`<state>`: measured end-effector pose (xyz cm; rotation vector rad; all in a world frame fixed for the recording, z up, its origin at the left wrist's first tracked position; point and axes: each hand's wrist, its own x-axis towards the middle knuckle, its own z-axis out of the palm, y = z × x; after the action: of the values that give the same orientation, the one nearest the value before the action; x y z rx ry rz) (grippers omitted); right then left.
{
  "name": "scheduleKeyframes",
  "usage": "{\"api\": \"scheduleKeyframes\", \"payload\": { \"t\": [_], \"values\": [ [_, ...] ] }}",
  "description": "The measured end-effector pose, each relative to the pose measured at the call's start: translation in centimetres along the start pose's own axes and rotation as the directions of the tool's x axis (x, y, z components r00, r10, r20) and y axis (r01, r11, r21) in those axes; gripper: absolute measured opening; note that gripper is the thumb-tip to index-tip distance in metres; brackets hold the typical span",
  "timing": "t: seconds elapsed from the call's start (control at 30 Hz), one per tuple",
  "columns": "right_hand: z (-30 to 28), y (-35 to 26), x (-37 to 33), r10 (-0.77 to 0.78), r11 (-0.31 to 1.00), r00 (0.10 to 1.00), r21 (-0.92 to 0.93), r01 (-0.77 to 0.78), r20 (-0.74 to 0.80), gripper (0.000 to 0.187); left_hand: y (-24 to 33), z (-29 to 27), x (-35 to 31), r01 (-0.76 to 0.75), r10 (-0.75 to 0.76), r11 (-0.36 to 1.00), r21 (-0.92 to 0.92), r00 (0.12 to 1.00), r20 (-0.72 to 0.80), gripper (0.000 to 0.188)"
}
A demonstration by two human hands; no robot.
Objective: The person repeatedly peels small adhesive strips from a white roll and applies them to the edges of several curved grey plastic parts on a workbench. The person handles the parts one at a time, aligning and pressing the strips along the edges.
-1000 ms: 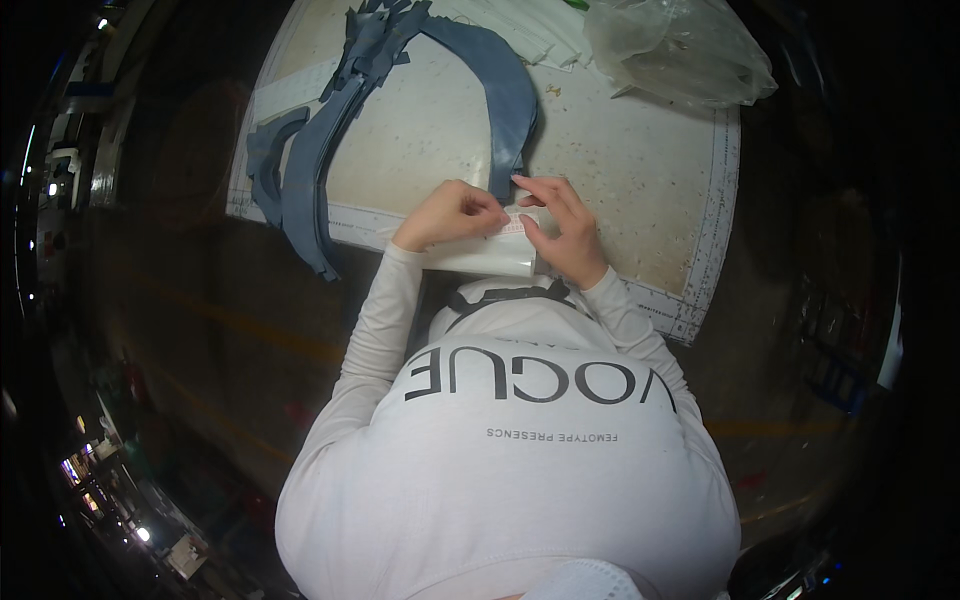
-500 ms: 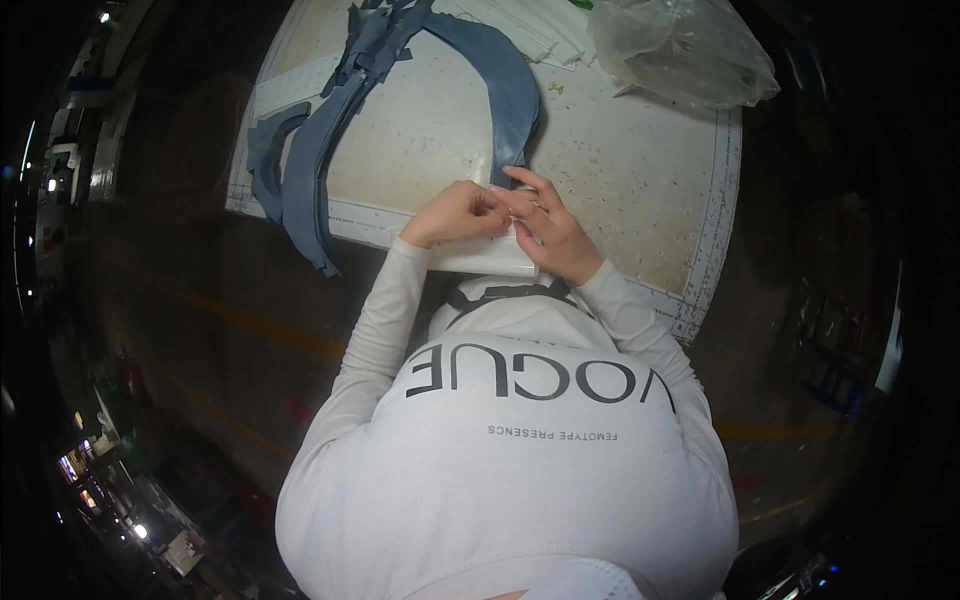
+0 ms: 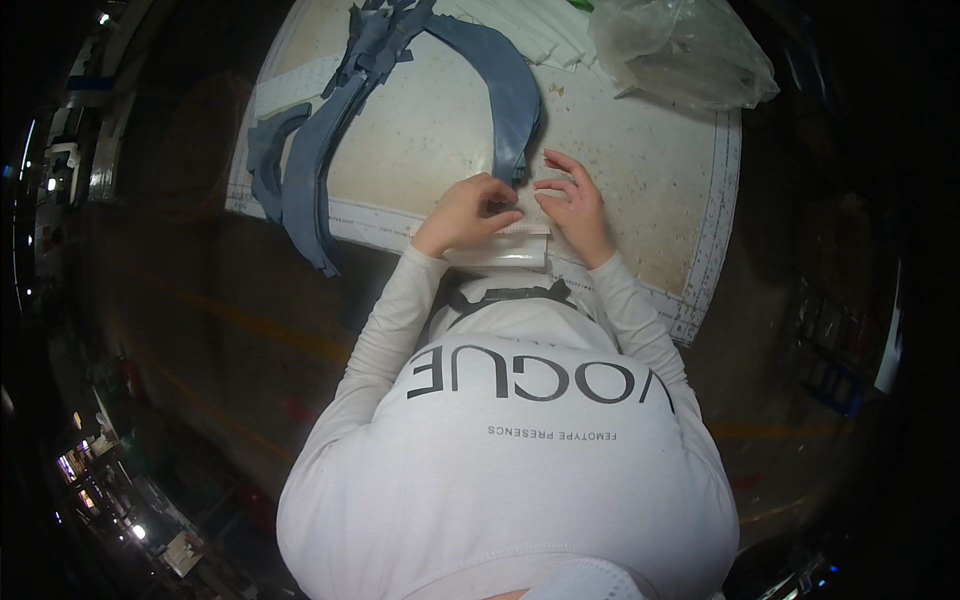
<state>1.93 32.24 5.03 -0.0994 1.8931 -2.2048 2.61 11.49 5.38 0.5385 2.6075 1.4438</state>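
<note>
Hands at frame centre: I see my left hand (image 3: 468,210) pinching the end of the curved blue-grey fabric strip (image 3: 505,85), right hand (image 3: 572,205) spread flat beside it on the white paper piece (image 3: 500,250) at the counter (image 3: 640,150) edge.

Two hands (image 3: 470,212), one clear plastic bag (image 3: 680,50), one white strip (image 3: 500,245), several blue fabric pieces (image 3: 330,130).

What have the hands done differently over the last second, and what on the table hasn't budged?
The right hand has opened, its fingers now spread flat by the blue strip's end. The left hand stays curled, pinching at the white piece near the table edge. The blue strip pile and the clear plastic bag have not moved.
</note>
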Motion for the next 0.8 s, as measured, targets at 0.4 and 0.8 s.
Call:
{"api": "scheduleKeyframes", "payload": {
  "t": [0.4, 0.8],
  "values": [
    [1.4, 2.4, 2.2, -0.390, 0.673, 0.917, -0.651, 0.350, 0.089, 0.010, -4.4, 2.9, 0.1, 0.399, -0.472, 0.868, -0.296, 0.848, -0.241, 0.021],
    [2.2, 3.4, 1.8, -0.462, 0.399, 0.858, -0.811, 0.428, 0.225, 0.011, -5.8, 3.1, 0.2, 0.408, -0.491, 0.815, -0.412, 0.864, -0.114, 0.025]
  ]
}}
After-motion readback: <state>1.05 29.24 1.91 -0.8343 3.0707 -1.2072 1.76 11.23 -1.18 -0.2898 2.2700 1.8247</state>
